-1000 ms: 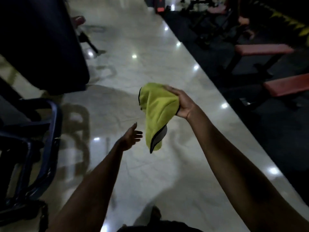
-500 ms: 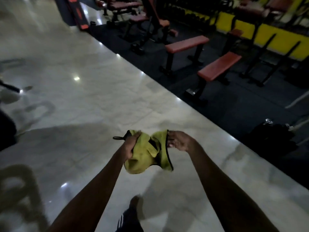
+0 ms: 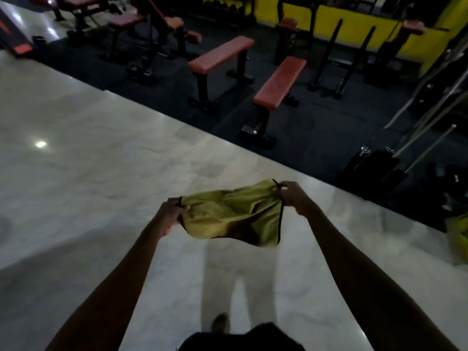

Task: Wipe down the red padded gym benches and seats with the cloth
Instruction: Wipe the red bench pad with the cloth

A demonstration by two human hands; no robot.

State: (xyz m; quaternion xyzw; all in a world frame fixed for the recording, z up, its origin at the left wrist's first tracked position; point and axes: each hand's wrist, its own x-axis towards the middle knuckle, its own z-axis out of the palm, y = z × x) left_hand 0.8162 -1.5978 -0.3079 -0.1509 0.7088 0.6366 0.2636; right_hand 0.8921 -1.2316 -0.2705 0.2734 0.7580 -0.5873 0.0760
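Observation:
A yellow-green cloth (image 3: 233, 216) with a dark trim hangs stretched between both hands above the pale marble floor. My left hand (image 3: 171, 215) pinches its left corner and my right hand (image 3: 293, 197) pinches its right corner. Two flat red padded benches stand on the dark mat ahead: the nearer bench (image 3: 279, 82) is at centre right, and the farther bench (image 3: 221, 54) is to its left. More red seats (image 3: 124, 20) sit at the back left. Both hands are well short of the benches.
The marble floor (image 3: 101, 153) meets the dark rubber mat (image 3: 316, 133) along a diagonal edge. Metal bars and black weights (image 3: 374, 160) lie at the right. A yellow wall (image 3: 354, 19) runs along the back. Black machine frames (image 3: 336, 54) stand behind the benches.
The view has swung toward the benches. My left hand took hold of the cloth, and both hands have pulled it from a bunched lump into a spread sheet.

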